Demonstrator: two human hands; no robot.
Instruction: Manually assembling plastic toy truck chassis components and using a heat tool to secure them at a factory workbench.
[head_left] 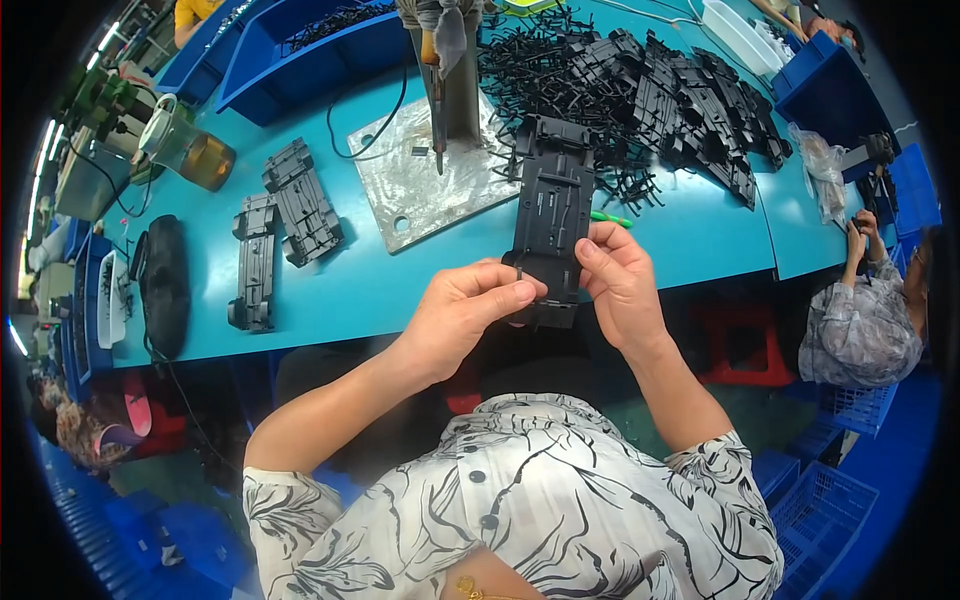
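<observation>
Between my two hands I hold a black plastic toy-car chassis [549, 205] upright over the table's near edge. My left hand [476, 303] pinches its lower left side, thumb on the face. My right hand [617, 278] grips the lower right edge, its thumb along the side. Just behind the chassis stands a press with a metal base plate [425, 190] and a thin pointed tip [438, 150] hanging over it. Two more black chassis [303, 205] [256, 265] lie on the table to the left.
A pile of black chassis [690, 110] and thin black parts [530, 60] spreads at the back right. Blue bins [300, 65] stand at the back left, near a jug of amber liquid [205, 158]. A black pouch [163, 285] lies far left. Another person's hands [862, 235] work at the right.
</observation>
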